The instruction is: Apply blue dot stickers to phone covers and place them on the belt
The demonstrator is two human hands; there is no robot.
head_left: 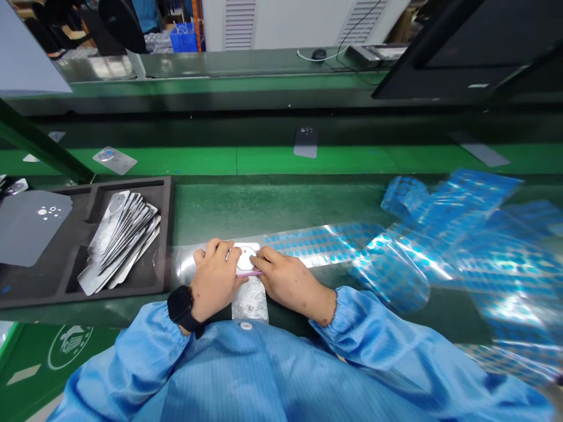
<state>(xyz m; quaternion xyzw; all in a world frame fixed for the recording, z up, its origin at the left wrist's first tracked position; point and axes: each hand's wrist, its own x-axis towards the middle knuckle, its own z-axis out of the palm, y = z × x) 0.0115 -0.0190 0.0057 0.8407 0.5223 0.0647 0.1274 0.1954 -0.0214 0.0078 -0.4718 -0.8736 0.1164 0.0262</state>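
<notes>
Pressing the thin silvery metal plate (250,300) under my left hand (215,276), fingers unclosed, right hand (288,282) pinching a slim pink stick (251,273) atop the plate, I judge the plate light, slippery and safest held by its edges.

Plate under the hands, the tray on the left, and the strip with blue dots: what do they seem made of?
Plate: likely thin metal, brushed silver, with mottled dull reflections. Tray: probably dense foam, matte charcoal, with cut pockets and no glare. Strip: clear glossy plastic film, judging by its curl and bright highlights; the dots look like stickers.
</notes>
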